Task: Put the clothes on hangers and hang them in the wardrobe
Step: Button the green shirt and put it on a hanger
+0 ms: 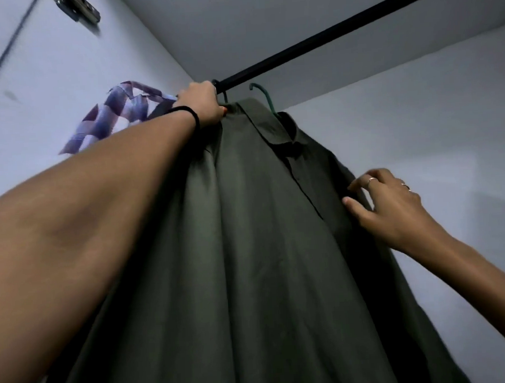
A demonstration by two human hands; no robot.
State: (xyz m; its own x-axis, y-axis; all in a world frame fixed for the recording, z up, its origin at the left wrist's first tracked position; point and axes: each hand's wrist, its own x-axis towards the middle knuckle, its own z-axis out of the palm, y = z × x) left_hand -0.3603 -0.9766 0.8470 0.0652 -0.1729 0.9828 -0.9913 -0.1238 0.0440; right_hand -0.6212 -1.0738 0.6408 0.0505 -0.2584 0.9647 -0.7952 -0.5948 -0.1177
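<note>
A dark olive-green garment [247, 235] fills the middle of the view, seen from below. My left hand [204, 104] reaches up and grips its top and hanger at the black wardrobe rod [339, 31]. A second olive shirt with a collar [289, 136] sits on a green hanger [265, 98] whose hook is just under the rod. My right hand [383, 208] pinches that shirt's shoulder edge with thumb and fingers. A purple and white checked shirt [115, 113] hangs to the left, partly hidden behind my left wrist.
White wardrobe walls [417, 124] and the ceiling panel close in on all sides. A metal door hinge [79, 8] shows at the top left. The rod runs free toward the upper right.
</note>
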